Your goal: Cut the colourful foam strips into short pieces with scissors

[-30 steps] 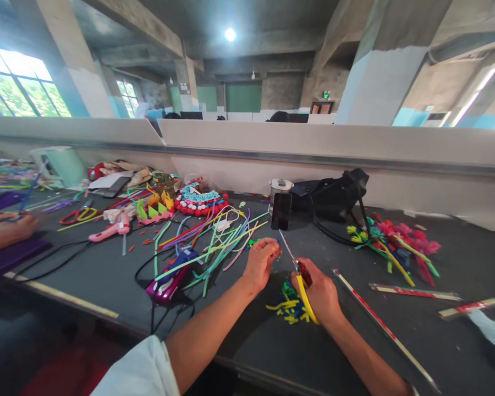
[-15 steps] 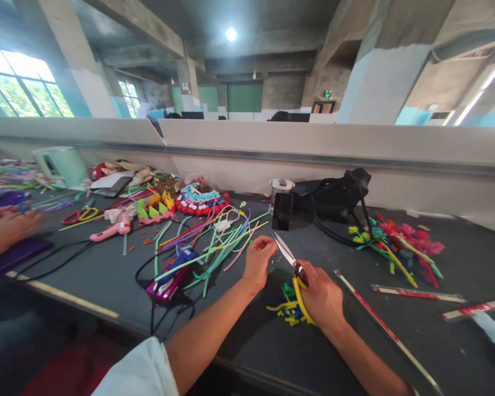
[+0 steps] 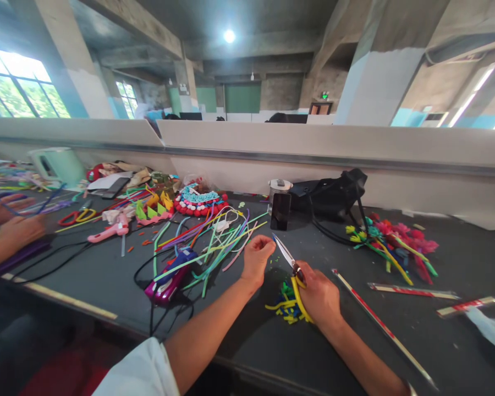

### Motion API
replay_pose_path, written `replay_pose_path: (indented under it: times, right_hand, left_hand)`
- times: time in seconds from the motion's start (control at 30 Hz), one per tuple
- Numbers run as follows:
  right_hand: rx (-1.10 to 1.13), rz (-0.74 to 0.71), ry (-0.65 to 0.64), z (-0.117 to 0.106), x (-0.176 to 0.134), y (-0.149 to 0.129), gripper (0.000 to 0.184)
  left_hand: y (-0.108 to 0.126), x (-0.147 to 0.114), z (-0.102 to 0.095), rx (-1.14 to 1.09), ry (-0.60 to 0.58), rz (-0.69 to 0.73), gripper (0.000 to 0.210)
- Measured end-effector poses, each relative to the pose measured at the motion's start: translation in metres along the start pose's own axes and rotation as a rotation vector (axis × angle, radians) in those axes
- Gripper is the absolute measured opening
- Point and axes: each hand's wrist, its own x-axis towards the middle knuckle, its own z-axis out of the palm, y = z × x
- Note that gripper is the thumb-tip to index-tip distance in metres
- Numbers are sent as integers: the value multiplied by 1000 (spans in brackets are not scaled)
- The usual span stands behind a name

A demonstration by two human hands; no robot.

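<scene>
My right hand (image 3: 319, 292) is closed around a pair of scissors (image 3: 286, 253) with yellow handles, and their blades point up and to the left. Close to the blade tips is my left hand (image 3: 256, 261), thumb and fingertips pinched together. A speck of blue shows at the tips, but what the pinch holds is too small to make out. Below the scissors lies a pile of short cut fuzzy strips (image 3: 289, 302) in yellow, green and blue, partly hidden by the right hand. Tiny green bits are scattered on the dark table (image 3: 239, 324) between the hands.
Loose pipe cleaners (image 3: 214, 258) and a purple device (image 3: 165, 286) with cords lie left, beside a pink glue gun (image 3: 114, 228). A phone (image 3: 280, 211) and black bag (image 3: 334, 192) stand behind. Fuzzy flowers (image 3: 408, 236) and wrapped sticks (image 3: 383, 330) lie right. A co-worker's hands (image 3: 16, 231) work far left.
My hands and the scissors hold nearly the same pose, the blades slightly more closed. The view has shifted a little. The co-worker's hands have moved, with a blue strand now showing between them.
</scene>
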Motion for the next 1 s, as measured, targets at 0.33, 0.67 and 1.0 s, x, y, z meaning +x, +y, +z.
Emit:
replay_pose_path:
  times: [0.33, 0.67, 1.0]
  right_hand:
    - [239, 231, 35, 6, 14, 25, 31]
    - [463, 302, 84, 9, 20, 33, 31]
    - [467, 250, 83, 10, 21, 35, 31]
  left_hand:
    - [-32, 29, -24, 438, 27, 82, 9]
    - [-37, 29, -25, 583, -156, 193, 14]
    - [-25, 6, -15, 975, -933, 528, 25]
